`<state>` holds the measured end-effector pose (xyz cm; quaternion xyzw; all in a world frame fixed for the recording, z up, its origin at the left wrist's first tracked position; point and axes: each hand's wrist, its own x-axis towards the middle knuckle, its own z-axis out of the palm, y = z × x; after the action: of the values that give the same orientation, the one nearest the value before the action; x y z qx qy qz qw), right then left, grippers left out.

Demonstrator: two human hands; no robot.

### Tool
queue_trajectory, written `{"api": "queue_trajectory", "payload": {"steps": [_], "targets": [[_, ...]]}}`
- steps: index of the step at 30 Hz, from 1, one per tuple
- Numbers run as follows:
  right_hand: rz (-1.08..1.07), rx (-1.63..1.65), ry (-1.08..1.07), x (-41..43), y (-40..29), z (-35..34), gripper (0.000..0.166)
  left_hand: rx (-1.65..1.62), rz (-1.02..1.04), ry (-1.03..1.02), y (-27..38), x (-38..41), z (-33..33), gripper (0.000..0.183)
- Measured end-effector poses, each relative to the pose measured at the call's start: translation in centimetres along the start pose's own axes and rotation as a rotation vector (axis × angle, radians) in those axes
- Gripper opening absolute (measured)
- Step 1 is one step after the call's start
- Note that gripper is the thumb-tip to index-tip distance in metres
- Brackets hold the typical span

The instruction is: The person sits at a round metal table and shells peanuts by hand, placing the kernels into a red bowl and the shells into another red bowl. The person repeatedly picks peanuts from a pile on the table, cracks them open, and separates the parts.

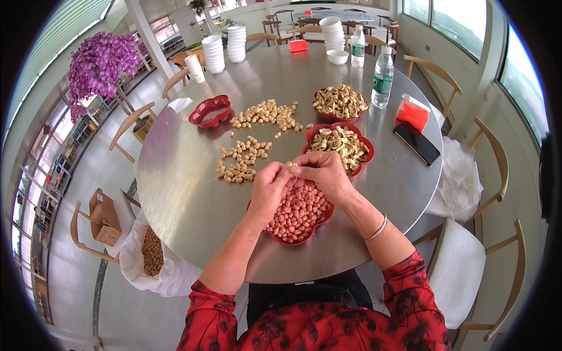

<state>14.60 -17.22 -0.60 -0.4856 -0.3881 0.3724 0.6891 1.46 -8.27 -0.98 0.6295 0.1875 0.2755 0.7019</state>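
My left hand (268,188) and my right hand (327,173) meet above a red scalloped dish of shelled pink peanuts (300,215). Both pinch one peanut in its shell (290,164) between thumbs and fingertips. Just behind my right hand is a red dish of empty peanut shells (340,145), with a second dish of shells (339,103) beyond it. Unshelled peanuts lie loose on the metal table in a nearer pile (243,160) and a farther pile (268,115). Left of the farther pile stands a red scalloped dish (210,112) with no peanuts visible in it.
On the round metal table (189,184) stand two water bottles (383,81), stacked white bowls (213,55), a red tissue pack (412,113) and a black phone (417,142). A white sack of unshelled peanuts (131,259) is on the floor at left. Wooden chairs surround the table.
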Motion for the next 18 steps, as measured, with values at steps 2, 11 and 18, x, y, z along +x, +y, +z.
{"api": "queue_trajectory", "payload": {"steps": [2,11,18], "targets": [[0.010,0.007,-0.004,-0.1,-0.2,0.0,0.015,0.014,0.025,-0.028,-0.2,0.0,-0.1,0.020],[-0.004,-0.063,0.027,-0.1,0.1,-0.1,0.007,0.474,0.366,0.130,-0.8,-0.2,0.8,0.038],[-0.064,-0.125,0.072,-0.4,0.8,0.5,0.005,0.665,0.502,0.261,-2.7,-0.2,1.3,0.037]]}}
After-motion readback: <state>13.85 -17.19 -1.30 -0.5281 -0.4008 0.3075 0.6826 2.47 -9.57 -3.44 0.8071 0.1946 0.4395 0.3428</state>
